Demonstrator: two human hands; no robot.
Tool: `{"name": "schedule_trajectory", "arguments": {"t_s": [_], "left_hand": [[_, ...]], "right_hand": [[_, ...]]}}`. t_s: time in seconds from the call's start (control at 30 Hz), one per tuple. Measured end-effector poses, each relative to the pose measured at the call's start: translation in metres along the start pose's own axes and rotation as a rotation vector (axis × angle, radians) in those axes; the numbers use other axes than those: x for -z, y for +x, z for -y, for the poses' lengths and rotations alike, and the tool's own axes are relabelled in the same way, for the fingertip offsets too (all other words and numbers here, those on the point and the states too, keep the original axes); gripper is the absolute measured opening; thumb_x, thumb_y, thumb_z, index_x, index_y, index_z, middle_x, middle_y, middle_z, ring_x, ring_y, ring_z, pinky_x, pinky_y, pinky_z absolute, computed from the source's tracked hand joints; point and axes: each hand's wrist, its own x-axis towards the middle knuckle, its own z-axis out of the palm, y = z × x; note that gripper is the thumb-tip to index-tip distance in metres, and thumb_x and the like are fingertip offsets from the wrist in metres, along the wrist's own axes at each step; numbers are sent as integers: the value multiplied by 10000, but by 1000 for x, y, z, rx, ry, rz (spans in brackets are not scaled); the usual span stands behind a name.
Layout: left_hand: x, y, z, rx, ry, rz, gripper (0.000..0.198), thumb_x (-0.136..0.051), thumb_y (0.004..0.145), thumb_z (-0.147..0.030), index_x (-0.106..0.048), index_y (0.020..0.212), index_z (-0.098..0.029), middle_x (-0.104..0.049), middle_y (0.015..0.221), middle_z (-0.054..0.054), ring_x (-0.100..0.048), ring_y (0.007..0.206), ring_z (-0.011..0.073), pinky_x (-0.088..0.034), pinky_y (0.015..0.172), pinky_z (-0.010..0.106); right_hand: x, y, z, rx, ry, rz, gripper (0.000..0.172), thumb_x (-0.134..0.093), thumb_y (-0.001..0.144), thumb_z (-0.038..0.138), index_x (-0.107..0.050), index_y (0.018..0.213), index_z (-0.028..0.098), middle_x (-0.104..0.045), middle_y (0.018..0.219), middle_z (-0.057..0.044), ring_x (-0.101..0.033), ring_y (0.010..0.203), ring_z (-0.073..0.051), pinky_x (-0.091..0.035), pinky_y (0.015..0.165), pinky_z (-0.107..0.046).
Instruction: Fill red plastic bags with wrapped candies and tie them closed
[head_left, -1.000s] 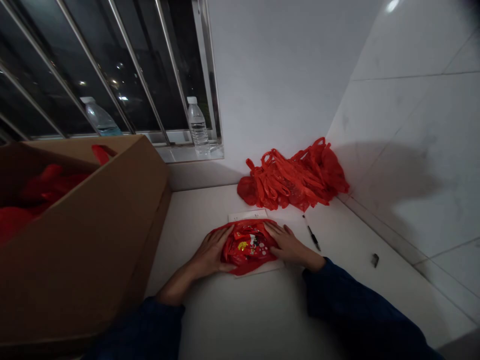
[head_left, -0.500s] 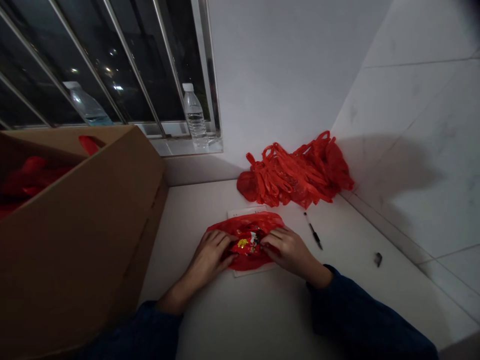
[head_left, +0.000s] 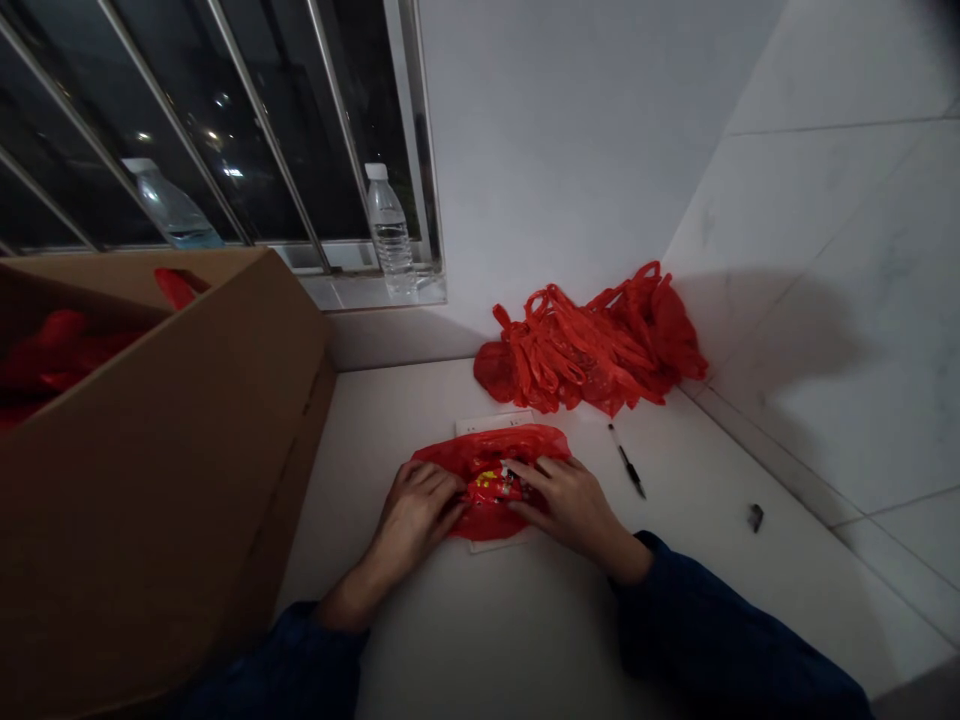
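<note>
In the head view a red plastic bag (head_left: 499,440) lies spread on the table, with shiny red wrappers (head_left: 491,485) printed in yellow and white showing in its middle. My left hand (head_left: 420,505) grips the bag's left side, its fingers curled over the film. At the right side, my right hand (head_left: 574,500) reaches over the bag, index finger and thumb apart, the fingertips touching the wrappers. A flat white piece (head_left: 487,425) sticks out from under the bag at the back and front. What lies deeper in the bag is hidden.
A large cardboard box (head_left: 187,480) holding red bags stands at the left. Red plastic bags (head_left: 592,350) are heaped against the wall. A black pen (head_left: 628,465) and a small dark object (head_left: 755,517) lie to the right. Bottles, including an upright one (head_left: 390,235), stand by the barred window.
My right hand has opened, its index finger and thumb now apart and farther left over the wrappers. The left hand has barely shifted on the bag's edge.
</note>
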Motion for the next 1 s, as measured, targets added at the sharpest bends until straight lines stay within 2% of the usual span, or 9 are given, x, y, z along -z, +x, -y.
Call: {"name": "schedule_trajectory", "arguments": {"t_s": [0.13, 0.3, 0.37, 0.47, 0.57, 0.67, 0.8, 0.93, 1.0], "left_hand": [[3, -1, 0, 24, -148, -122, 152, -588, 921, -347, -677, 912, -224, -726, 950, 33, -604, 937, 218, -369, 909, 399], [7, 1, -6, 277, -562, -311, 298, -594, 886, -449, -616, 745, -188, -673, 790, 27, -605, 789, 180, -454, 778, 305], [10, 3, -10, 342, -684, -303, 317, -583, 884, -456, -605, 729, -180, -652, 760, 18, -593, 745, 165, -462, 729, 274], [14, 4, -19, 324, -737, -251, 297, -571, 894, -432, -626, 753, -177, -658, 769, 21, -594, 750, 162, -466, 727, 266], [17, 7, -29, 234, -658, -181, 261, -577, 902, -400, -647, 774, -184, -667, 800, 26, -596, 793, 170, -462, 769, 283], [16, 10, -36, 221, -701, -151, 204, -576, 911, -373, -659, 867, -191, -675, 857, 29, -605, 824, 170, -468, 801, 292], [7, 11, -41, 316, -938, -175, 231, -570, 911, -394, -611, 998, -184, -660, 894, 30, -621, 827, 162, -492, 751, 268], [-1, 7, -39, 313, -839, -137, 283, -612, 879, -415, -559, 741, -172, -596, 696, -9, -561, 667, 133, -442, 625, 229], [0, 4, -34, 289, -743, -158, 291, -555, 921, -403, -579, 745, -172, -616, 704, -4, -570, 675, 135, -437, 634, 234]], "right_hand": [[-6, 1, -2, -78, 42, -82, 377, -458, 990, 402, -584, 1320, 271, -693, 976, -60, -658, 838, -197, -479, 743, -310], [-5, 1, -2, -39, 35, -120, 431, -573, 910, 494, -638, 1254, 242, -669, 972, -85, -628, 876, -233, -452, 818, -368], [1, 2, 3, -24, 108, -153, 483, -601, 879, 532, -632, 1251, 225, -659, 1012, -101, -609, 936, -260, -431, 876, -411], [11, 6, 12, -100, 436, -209, 360, -481, 961, 457, -650, 1157, 205, -662, 1012, -92, -605, 969, -243, -440, 888, -393], [17, 9, 21, -201, 896, -144, 300, -450, 978, 427, -646, 1028, 206, -667, 923, -43, -624, 860, -193, -486, 770, -313], [15, 11, 25, -300, 1171, -72, 294, -565, 910, 470, -612, 811, 198, -603, 722, 13, -575, 667, -149, -463, 605, -259], [8, 11, 28, -433, 1372, -94, 322, -610, 864, 493, -574, 738, 199, -590, 698, 16, -579, 655, -150, -510, 647, -287], [1, 10, 28, -443, 1377, -126, 316, -620, 851, 492, -585, 736, 199, -587, 706, 15, -587, 663, -152, -534, 666, -295], [1, 9, 21, -426, 1277, -180, 327, -621, 857, 472, -549, 688, 201, -560, 661, 23, -576, 638, -145, -517, 622, -271]]}}
